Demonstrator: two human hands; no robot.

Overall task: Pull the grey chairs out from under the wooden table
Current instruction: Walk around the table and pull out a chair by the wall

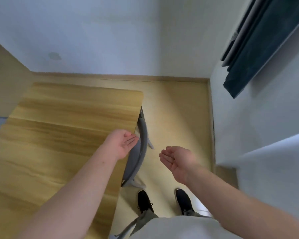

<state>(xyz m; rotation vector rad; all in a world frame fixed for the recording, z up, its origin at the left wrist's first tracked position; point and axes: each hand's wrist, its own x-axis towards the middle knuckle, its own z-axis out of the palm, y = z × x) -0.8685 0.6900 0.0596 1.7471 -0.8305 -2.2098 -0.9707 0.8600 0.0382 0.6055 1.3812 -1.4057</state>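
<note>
- Head view: the person is standing at the right-hand edge of the wooden bench (pixel 64 128), black shoes (pixel 164 200) planted on the pale floor (pixel 179 118), looking down at both arms reaching forward.
- One grey chair (pixel 139 149) is sitting tucked under that edge; only its curved backrest and two splayed rear legs are showing, while the seat is lying hidden beneath the top.
- The left hand (pixel 123 144) is hovering palm-up, fingers spread loosely, just beside the inner face of the backrest and possibly brushing it; it is gripping nothing.
- The right hand (pixel 173 160) is likewise lying wide, palm-up and empty, hanging over the floor clear of the chair.
- Judging by this, the reach for the first chair is under way and the pull is not yet begun.
- The next move is calling for both hands closing over the backrest's top rail, then drawing it rightward, away from the bench.
- The backrest's long axis is running along the bench edge, near to far; the chair is facing inward, its back toward the open floor.
- Other grey chairs are not showing here.
</note>
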